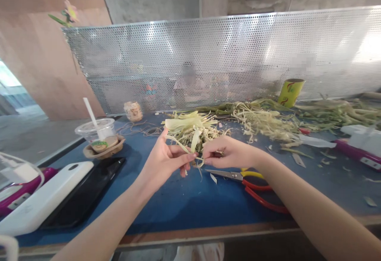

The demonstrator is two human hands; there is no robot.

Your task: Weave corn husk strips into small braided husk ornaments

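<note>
My left hand [166, 158] and my right hand [229, 152] meet over the blue table [190, 201], both pinching thin pale strips of a bundle of dried husk leaves [190, 128]. The bundle rises just above and behind my fingers, green-white with frayed ends. Small scraps hang below the fingertips. Red-and-yellow scissors [253, 181] lie flat on the table right under my right wrist.
More husk strips [268, 120] and stalks [336, 112] are piled at the back right by a yellow paper cup [290, 92]. At left lie a white power bank [44, 197], a black phone [86, 191], a plastic cup with straw [98, 132]. A perforated metal screen [220, 58] backs the table.
</note>
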